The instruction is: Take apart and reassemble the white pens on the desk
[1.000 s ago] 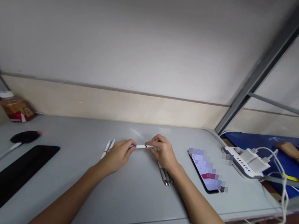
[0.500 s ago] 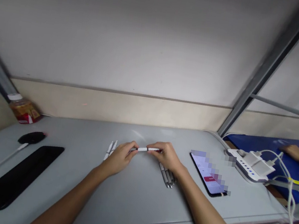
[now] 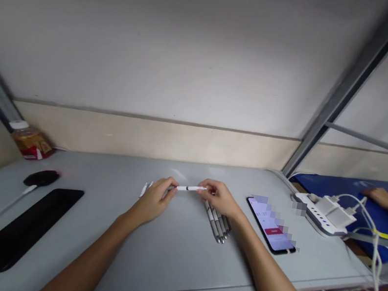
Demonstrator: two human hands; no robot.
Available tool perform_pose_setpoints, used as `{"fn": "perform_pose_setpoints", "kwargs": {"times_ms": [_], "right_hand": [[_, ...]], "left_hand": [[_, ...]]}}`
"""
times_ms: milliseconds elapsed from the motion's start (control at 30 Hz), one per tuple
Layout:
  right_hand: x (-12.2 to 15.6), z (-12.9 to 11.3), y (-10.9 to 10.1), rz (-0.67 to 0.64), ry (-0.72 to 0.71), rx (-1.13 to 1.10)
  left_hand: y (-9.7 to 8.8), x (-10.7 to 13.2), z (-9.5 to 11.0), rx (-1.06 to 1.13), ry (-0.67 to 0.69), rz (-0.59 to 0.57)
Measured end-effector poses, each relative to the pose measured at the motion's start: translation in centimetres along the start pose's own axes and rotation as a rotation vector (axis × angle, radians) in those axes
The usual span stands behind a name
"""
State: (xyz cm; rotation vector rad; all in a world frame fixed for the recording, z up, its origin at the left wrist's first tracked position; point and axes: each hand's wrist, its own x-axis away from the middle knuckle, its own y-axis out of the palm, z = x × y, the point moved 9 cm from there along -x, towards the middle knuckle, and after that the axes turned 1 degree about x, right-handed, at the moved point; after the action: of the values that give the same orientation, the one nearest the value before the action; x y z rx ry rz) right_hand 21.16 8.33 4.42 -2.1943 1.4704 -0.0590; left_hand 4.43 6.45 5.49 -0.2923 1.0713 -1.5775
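A white pen (image 3: 187, 188) with a dark band is held level above the grey desk, stretched between both hands. My left hand (image 3: 157, 198) pinches its left end, and my right hand (image 3: 218, 197) grips its right end with thumb and fingers. Below my right wrist lies a bundle of several white pens with grey grips (image 3: 218, 225), tips toward me, partly covered by the hand. Beyond my left hand, a few white pen parts (image 3: 145, 188) rest on the desk, mostly hidden behind it.
A phone (image 3: 271, 226) with a lit screen lies right of the pens, near a white power strip (image 3: 320, 215) with plugs and cables. Leftward are a black flat slab (image 3: 21, 231), a black round device (image 3: 41, 178) and a drink bottle (image 3: 33, 142). Another person's hands (image 3: 384, 198) rest at a blue table.
Both hands have lifted slightly with the pen. My right hand has shifted its grip toward the pen's right end, so more of the bundle shows; my left hand covers more of the pen parts.
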Motion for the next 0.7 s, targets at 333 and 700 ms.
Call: {"fn": "perform_pose_setpoints", "kwargs": {"times_ms": [333,700], "right_hand": [[0.2,-0.9,-0.3,0.035,-0.061,-0.005],[0.2,-1.1,-0.5,0.082,-0.098,0.102]], "left_hand": [[0.2,-0.1,0.0,-0.030,0.000,0.008],[0.2,-0.4,0.0,-0.046,0.074,0.046]]}}
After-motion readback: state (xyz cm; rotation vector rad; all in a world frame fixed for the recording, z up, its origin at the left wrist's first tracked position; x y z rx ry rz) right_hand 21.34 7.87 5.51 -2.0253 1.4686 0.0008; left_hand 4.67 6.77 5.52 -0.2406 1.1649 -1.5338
